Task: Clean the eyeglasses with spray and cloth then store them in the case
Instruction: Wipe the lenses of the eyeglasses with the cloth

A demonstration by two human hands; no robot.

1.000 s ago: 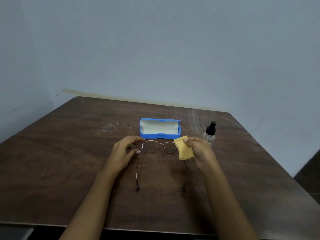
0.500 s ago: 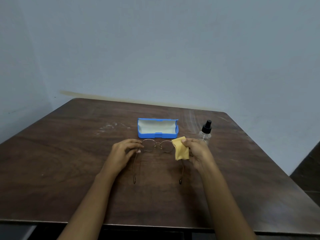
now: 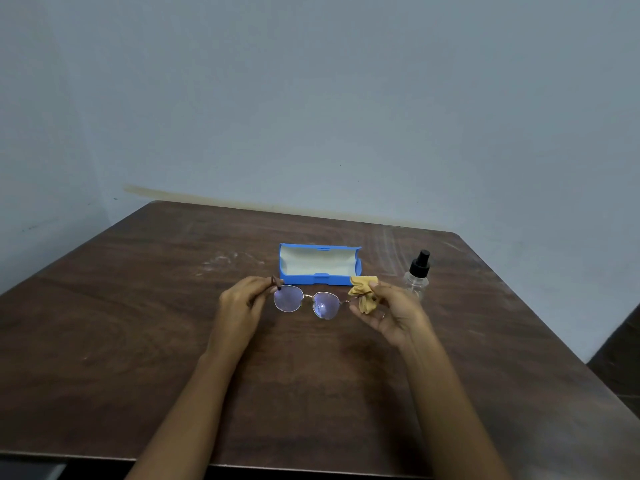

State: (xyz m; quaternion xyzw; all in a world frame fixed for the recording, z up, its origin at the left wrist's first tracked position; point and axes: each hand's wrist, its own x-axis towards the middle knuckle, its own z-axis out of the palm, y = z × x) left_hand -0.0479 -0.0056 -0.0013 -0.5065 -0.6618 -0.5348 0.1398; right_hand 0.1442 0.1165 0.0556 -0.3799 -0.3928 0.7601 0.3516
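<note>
While the left hand point(image 3: 242, 303) pinched one end of the eyeglasses point(image 3: 306, 302) and the right hand point(image 3: 389, 308) gripped the other end together with a crumpled yellow cloth point(image 3: 363, 296), the glasses hung just above the counter point(image 3: 138, 341). Wiping seemed under way or finishing, storing undone: behind them the blue case point(image 3: 320, 265) lay open, the spray bottle point(image 3: 417, 275) upright to its right. Dark scuffed wood met a bare pale wall point(image 3: 311, 98).

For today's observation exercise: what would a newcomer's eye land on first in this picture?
Probably the eyeglasses, held up at mid-table between the left hand and the right hand, which also grips a yellow cloth. Just behind them lies the open blue case, with a small spray bottle standing to its right.
</note>
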